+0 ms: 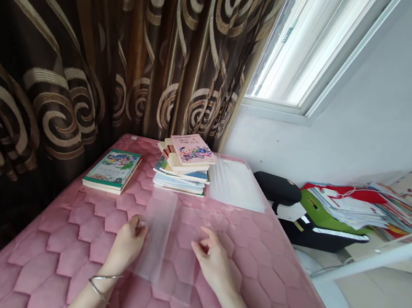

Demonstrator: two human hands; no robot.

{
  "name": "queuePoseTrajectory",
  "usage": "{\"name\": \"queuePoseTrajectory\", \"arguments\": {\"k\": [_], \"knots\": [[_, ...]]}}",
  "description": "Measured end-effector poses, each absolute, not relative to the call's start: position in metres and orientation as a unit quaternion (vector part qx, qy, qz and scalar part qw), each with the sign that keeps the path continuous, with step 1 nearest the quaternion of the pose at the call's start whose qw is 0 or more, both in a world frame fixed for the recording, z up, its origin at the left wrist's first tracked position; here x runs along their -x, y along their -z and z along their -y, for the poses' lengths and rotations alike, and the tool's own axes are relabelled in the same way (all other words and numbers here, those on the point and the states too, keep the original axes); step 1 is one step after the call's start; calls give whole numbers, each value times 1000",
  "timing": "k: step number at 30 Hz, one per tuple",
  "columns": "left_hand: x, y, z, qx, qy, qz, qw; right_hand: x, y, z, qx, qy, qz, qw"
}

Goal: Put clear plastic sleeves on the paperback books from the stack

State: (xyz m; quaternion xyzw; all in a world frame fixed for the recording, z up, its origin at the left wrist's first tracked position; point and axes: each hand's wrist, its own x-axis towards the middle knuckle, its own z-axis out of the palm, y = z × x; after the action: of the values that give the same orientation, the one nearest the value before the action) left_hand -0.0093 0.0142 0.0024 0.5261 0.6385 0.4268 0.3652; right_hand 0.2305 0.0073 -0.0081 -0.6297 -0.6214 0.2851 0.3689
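Note:
A clear plastic book cover (154, 243) with a cloudier strip along its left side spans the gap between my hands above the pink padded surface. My left hand (130, 241), with a silver bangle on its wrist, is closed in a pinch on the cover's left edge. At the opposite edge, my right hand (211, 258) has curled fingers and appears to grip the film between thumb and fingers. The film is blurred and see-through, so its exact outline is hard to make out. Beyond it stands a stack of books (182, 171), topped by a pink one.
Green-covered books (112, 170) lie at the back left of the pink padded surface (89, 271). More clear plastic sheets (238, 183) lie right of the stack. Patterned curtains (160, 50) hang behind. A black chair (277, 188), papers (355, 209) and a white pole (383, 257) are at the right.

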Motion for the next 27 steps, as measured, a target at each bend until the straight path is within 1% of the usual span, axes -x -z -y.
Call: {"name": "queuePoseTrajectory", "arguments": {"k": [3,5,7,9,11,13,15,17,20,23,27], "knots": [[29,-8,-18,-529,-403,-699,263,-258,3,-13,650,-291,590,381],[42,-9,-19,-535,-352,-743,196,-280,2,-17,671,-289,583,356],[48,-11,-17,-550,-286,-767,166,-297,2,-19,673,-283,590,345],[45,-14,-12,-567,-223,-783,126,-305,3,-20,673,-277,599,335],[32,-18,-5,-575,-182,-796,46,-306,5,-19,675,-272,607,319],[14,-22,2,-605,-187,-774,-17,-304,6,-18,676,-268,616,304],[-6,-22,9,-685,-231,-691,-2,-302,8,-17,673,-265,625,294],[-24,-20,18,-771,-246,-585,50,-302,9,-17,666,-262,635,289],[-43,-13,32,-848,-181,-482,128,-302,11,-17,663,-260,641,288],[-51,-7,41,-859,-121,-464,176,-303,13,-17,667,-259,637,287],[-51,-5,43,-860,-110,-463,185,-305,15,-18,656,-272,648,275]]}}
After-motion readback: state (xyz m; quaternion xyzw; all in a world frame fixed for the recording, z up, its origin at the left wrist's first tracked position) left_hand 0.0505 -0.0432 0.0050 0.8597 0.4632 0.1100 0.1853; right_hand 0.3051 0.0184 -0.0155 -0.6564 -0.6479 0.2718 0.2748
